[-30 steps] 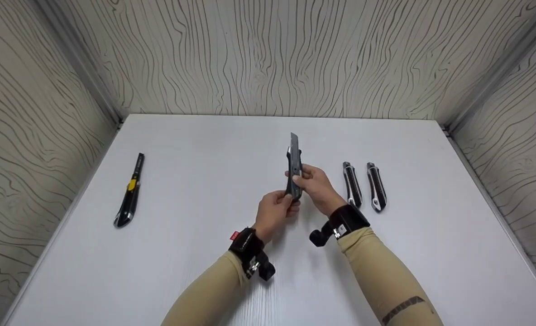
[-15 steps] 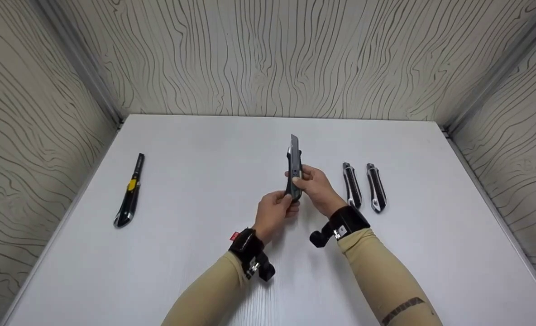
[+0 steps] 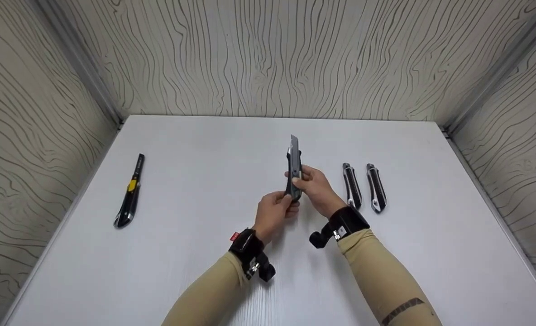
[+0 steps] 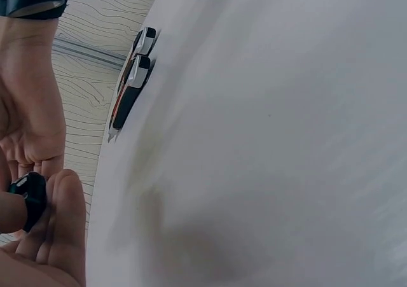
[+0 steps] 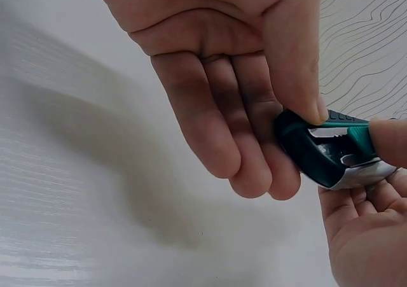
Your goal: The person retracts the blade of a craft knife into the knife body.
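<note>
A dark green-and-black utility knife (image 3: 294,170) with a silver-grey front is raised above the table between both hands, its tip pointing away. My left hand (image 3: 275,215) pinches the rear end of its handle. Higher up the handle, my right hand (image 3: 318,188) grips it between thumb and fingers. The right wrist view shows the handle's green-and-black end (image 5: 318,144), with the right thumb (image 5: 296,70) on its upper side and the left thumb (image 5: 389,142) farther along. Only the dark handle end (image 4: 32,195) appears in the left wrist view, at the left fingers.
Two black-and-silver utility knives, an inner one (image 3: 353,188) and an outer one (image 3: 377,188), lie side by side right of the hands. A black utility knife with a yellow slider (image 3: 130,194) lies far left. Patterned walls (image 3: 268,59) enclose the white table (image 3: 204,172).
</note>
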The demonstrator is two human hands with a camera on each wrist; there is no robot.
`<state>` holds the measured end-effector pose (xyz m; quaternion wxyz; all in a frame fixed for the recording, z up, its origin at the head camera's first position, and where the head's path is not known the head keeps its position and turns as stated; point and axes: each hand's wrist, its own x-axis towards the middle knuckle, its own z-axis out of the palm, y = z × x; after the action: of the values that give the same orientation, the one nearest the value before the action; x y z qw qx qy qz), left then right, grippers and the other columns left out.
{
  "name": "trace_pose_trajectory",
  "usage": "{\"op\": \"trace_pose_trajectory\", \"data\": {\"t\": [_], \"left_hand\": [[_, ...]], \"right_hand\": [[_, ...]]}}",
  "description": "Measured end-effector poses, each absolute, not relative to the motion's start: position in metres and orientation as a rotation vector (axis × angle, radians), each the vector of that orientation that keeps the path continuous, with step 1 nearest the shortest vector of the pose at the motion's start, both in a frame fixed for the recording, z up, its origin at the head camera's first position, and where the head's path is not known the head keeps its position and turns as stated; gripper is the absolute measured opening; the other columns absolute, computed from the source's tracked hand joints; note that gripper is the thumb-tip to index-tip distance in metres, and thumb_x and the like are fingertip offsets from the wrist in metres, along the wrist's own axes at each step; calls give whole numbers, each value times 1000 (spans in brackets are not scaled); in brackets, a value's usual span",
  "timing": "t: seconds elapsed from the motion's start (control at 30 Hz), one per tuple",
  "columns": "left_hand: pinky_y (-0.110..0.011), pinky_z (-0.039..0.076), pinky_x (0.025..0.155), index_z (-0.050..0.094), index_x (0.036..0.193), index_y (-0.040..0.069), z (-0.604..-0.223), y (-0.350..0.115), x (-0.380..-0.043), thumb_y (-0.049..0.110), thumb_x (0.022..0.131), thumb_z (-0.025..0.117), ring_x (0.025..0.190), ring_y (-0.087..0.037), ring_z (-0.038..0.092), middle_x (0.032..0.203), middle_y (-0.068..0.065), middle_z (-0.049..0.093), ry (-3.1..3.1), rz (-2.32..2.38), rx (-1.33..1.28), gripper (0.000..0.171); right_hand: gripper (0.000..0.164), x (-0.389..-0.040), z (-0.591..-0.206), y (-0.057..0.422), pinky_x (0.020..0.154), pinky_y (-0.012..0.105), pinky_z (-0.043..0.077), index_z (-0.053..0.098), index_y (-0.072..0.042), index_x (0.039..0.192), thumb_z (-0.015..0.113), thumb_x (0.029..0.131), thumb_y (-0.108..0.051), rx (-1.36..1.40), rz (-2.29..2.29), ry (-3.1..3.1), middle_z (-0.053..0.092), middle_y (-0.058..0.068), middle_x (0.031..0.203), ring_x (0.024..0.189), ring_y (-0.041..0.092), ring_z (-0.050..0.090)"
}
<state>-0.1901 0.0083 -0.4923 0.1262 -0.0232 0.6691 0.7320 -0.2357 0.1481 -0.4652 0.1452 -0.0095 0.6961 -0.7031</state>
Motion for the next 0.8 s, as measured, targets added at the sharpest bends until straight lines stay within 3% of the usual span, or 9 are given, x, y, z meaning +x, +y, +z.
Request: {"op": "trace_pose_trajectory", "data": {"t": [0.53,0.8], "left_hand": [[-30,59,74,65,108,-7,-492,9,-190,10,99,51,75,-14,66,89,-15,70,1951,2143,-62,24],[-32,59,78,64,112,-7,-492,8,-192,12,100,50,80,-16,68,96,-19,71,1954,2135,-53,26]], "right_hand": [[52,-235,-467,149,117,42,30,36,4,145,46,94,5,-37,-2014,2002,48,28,143,137,31,44],[52,-235,-467,150,118,41,30,37,2,145,49,95,2,4,-2008,2001,53,21,141,135,27,46]]}}
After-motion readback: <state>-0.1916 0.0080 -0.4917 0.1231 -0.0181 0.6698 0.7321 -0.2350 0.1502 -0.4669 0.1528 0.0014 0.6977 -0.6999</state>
